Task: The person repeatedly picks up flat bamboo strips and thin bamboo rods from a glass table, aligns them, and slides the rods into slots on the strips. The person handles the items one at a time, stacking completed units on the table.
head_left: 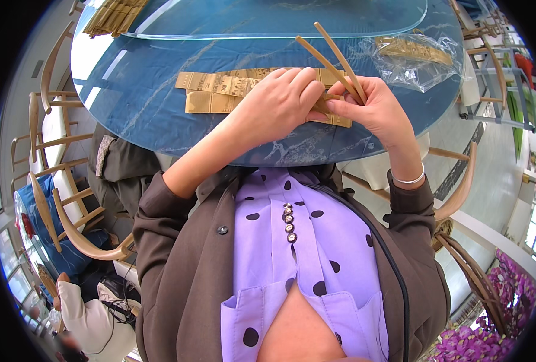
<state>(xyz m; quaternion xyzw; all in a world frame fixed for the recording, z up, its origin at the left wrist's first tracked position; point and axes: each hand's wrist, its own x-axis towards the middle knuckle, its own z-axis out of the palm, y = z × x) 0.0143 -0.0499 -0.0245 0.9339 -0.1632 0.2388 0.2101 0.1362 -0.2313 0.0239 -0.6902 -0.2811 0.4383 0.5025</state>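
Two wooden chopsticks [339, 59] rise from my right hand [373, 111], whose thumb and fingers are closed on their lower ends. My left hand [280, 99] is curled beside it, fingers bent around one end of a gold paper sleeve [323, 104] that spans the small gap between the hands. How far the chopsticks reach into that sleeve is hidden by my fingers. Beneath both hands, several flat gold paper sleeves [210, 101] lie overlapping on the blue marbled table [153, 114], partly covered by my left wrist.
A clear plastic bag [416, 73] with gold sleeves in it lies at the right. A stack of gold sleeves [114, 17] sits far left, near the raised glass turntable [268, 21]. Wooden chairs [63, 142] stand around. A person in white [90, 320] is at lower left.
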